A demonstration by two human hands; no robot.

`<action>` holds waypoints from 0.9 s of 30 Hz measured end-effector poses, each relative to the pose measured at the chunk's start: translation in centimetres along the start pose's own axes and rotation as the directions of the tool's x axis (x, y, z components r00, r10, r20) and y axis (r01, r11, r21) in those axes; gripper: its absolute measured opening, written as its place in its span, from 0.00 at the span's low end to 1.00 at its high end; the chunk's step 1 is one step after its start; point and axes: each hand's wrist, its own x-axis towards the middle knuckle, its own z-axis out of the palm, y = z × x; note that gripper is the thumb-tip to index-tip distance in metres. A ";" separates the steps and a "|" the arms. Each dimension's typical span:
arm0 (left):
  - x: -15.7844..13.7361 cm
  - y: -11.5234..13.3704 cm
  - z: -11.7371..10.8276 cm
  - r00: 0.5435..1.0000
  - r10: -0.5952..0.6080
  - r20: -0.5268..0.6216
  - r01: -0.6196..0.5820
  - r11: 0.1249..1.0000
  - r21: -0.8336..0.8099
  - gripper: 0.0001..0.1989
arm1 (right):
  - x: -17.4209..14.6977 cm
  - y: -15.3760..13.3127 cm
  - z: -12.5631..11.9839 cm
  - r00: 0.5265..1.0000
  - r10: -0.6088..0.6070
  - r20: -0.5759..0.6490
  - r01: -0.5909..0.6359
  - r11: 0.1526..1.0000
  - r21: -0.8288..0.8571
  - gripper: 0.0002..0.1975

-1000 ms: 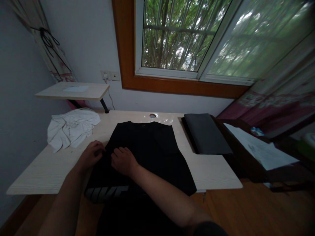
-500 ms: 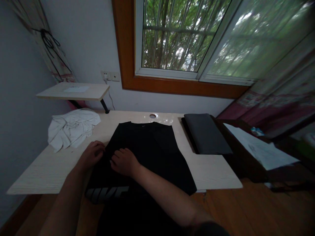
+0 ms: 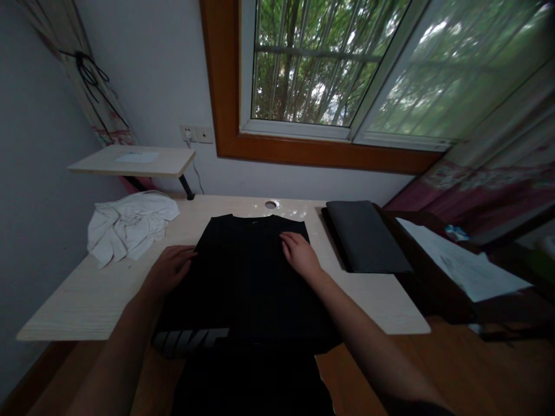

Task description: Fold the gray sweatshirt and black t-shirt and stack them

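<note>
At the far left, a tied curtain (image 3: 71, 40) runs out of the frame at the top, its lower end hidden behind a raised shelf (image 3: 171, 164). Below the shelf a crumpled white cloth (image 3: 132, 225) lies on the tabletop (image 3: 65, 306), its folds too jumbled to show what it is. Next, the left hand (image 3: 170, 270) rests at the left edge of a black garment (image 3: 247, 277); whether its fingers pinch the fabric, I cannot tell. The garment lies spread on the middle of the tabletop, neckline toward the window (image 3: 321, 63), and its near end blends into the wearer's dark clothing. A pale print (image 3: 191, 341) at its lower left is unreadable. The right hand (image 3: 300, 254) lies on the garment's upper right, fingers loosely extended and gripping nothing; its forearm covers part of the right side. Farther right sit a dark flat case (image 3: 368, 237) and a paper (image 3: 462, 260) with faint, illegible marks.
</note>
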 end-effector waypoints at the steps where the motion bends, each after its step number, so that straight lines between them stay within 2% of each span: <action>1: 0.4 0.3 0.2 1.000 0.011 0.006 -0.011 1.000 0.002 0.16 | -0.3 1.4 0.0 0.999 0.035 0.007 -0.035 0.999 -0.028 0.22; 3: 1.4 1.2 0.8 0.999 0.029 0.035 -0.029 1.000 0.007 0.17 | -0.8 3.6 0.4 0.996 0.082 0.021 -0.081 0.994 -0.073 0.24; 6: 3.2 3.0 2.2 0.993 0.048 0.108 -0.052 0.998 0.038 0.20 | -1.6 5.2 1.3 0.993 0.106 0.049 -0.100 0.988 -0.115 0.26; 11: 7.1 6.0 5.2 0.973 0.064 0.223 -0.089 0.991 0.102 0.24 | -2.1 5.6 2.4 0.993 0.095 0.063 -0.086 0.987 -0.135 0.27; 14: 8.9 6.8 7.2 0.980 -0.026 0.198 -0.009 0.984 0.175 0.26 | -2.2 5.7 2.5 0.995 0.085 0.061 -0.077 0.989 -0.128 0.27; 19: 10.0 5.5 9.5 0.979 -0.172 0.104 0.137 0.950 0.280 0.31 | -2.3 6.0 2.6 0.994 0.088 0.057 -0.081 0.989 -0.126 0.27; 23: 10.3 3.4 9.5 0.966 -0.251 0.053 0.223 0.923 0.312 0.32 | -2.3 5.9 2.6 0.994 0.093 0.064 -0.084 0.988 -0.131 0.27; 27: 10.4 2.6 9.2 0.964 -0.260 0.062 0.228 0.920 0.319 0.32 | -2.3 5.8 2.5 0.992 0.103 0.079 -0.090 0.984 -0.154 0.27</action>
